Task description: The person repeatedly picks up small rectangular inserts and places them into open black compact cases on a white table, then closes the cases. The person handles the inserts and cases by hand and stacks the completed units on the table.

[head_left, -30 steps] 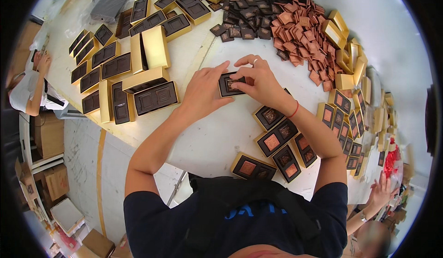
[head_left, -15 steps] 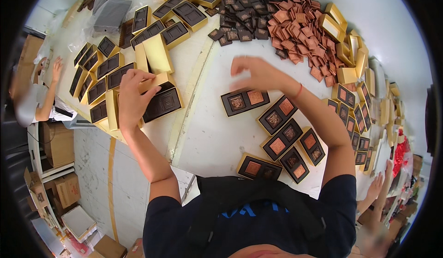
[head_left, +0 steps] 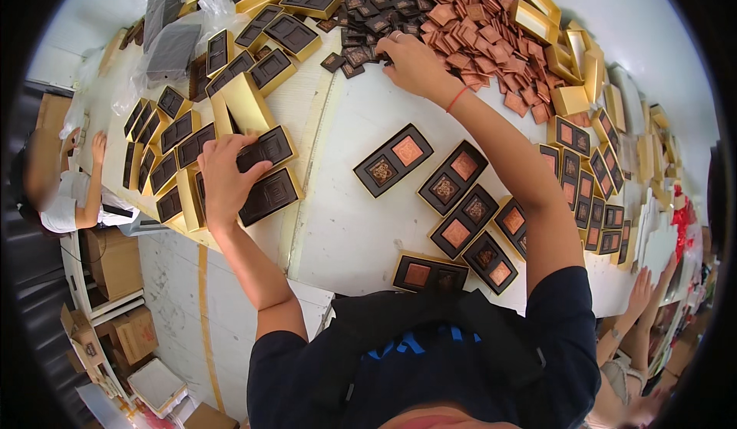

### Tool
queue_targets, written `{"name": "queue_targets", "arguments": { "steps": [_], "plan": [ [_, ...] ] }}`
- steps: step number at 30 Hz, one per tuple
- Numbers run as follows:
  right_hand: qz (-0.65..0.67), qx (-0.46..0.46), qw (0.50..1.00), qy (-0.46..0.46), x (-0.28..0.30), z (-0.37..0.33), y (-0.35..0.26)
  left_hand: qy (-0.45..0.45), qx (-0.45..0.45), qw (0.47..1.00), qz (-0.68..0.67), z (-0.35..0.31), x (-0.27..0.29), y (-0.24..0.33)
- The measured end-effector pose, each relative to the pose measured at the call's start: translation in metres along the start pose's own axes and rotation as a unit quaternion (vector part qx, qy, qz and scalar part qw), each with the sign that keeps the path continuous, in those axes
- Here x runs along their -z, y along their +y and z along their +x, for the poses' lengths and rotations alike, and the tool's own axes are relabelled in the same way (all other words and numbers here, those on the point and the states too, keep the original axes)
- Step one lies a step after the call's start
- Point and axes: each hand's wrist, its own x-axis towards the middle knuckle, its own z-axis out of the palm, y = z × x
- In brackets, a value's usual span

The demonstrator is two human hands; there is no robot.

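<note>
My left hand (head_left: 226, 174) grips a gold box with a black two-well insert (head_left: 269, 149), tilted, its wells bare. A similar box (head_left: 269, 197) lies just below it, and an upright gold lid (head_left: 247, 102) stands behind the fingers. At the edge of a heap of small flat black squares (head_left: 376, 3), my right hand (head_left: 414, 66) reaches down with curled fingers; what is between the fingertips is hidden. Copper-coloured squares (head_left: 491, 37) are piled to its right. Below my right forearm lies a box (head_left: 394, 160) filled with one dark and one copper square.
Several filled boxes (head_left: 464, 219) lie near my body, more (head_left: 580, 175) at the right. Unfilled boxes (head_left: 180, 129) crowd the left table edge beside clear plastic wrapping (head_left: 219, 10). One person (head_left: 69, 191) is at far left; another's hands (head_left: 641, 298) show at right.
My right hand has moved up to the black squares' heap. My left hand now has a box raised above the lower one. The nearest filled box has turned and shifted slightly left.
</note>
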Motion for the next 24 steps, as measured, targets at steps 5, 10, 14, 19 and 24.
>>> {"name": "queue_targets", "arguments": {
  "steps": [5,10,14,19,24],
  "plan": [
    [0.066,0.045,0.991,-0.108,0.019,-0.016,0.008,0.056,-0.017,0.998,0.001,0.003,-0.018,0.021],
    [0.066,0.079,0.977,-0.185,0.038,-0.034,0.018,0.085,-0.062,0.994,-0.026,0.007,-0.014,0.038],
    [0.087,0.077,0.980,-0.163,0.042,-0.046,0.023,0.068,-0.007,0.995,0.077,-0.002,-0.007,0.024],
    [0.009,0.088,0.984,-0.157,0.039,-0.046,0.023,0.049,-0.058,0.996,0.055,-0.003,-0.019,0.035],
    [-0.063,0.093,0.983,-0.144,0.039,-0.041,0.013,0.049,-0.127,0.990,-0.025,0.011,-0.053,0.061]
  ]
}}
